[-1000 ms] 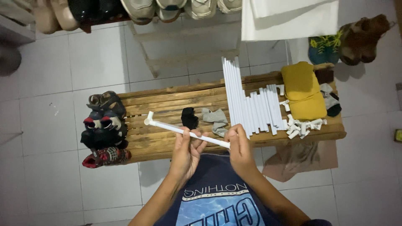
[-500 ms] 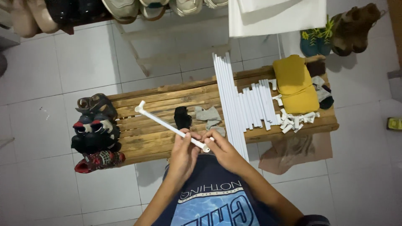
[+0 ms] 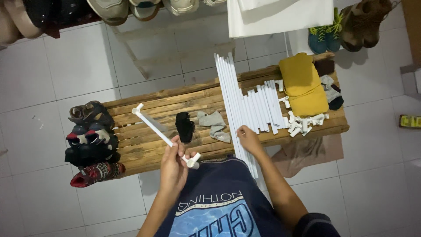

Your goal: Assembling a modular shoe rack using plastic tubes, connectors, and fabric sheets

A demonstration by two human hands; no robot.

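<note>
My left hand [image 3: 173, 164] is curling its fingers closed around a white tube [image 3: 160, 131] near its lower connector [image 3: 193, 160], the tube slanting up and away from my knuckles over the bench [image 3: 144, 145]. My right hand [image 3: 248, 138] is reaching with fingers loosely open onto the near ends of the loose tubes [image 3: 245, 105]; whether it is actually pinching one yet, I cannot tell. Those long tubes are overhanging the bench edge just under my fingertips, so I am judging that a careless tug could roll them off, or the held tube could swing into the shoes [image 3: 90, 140] left of my fist.
</note>
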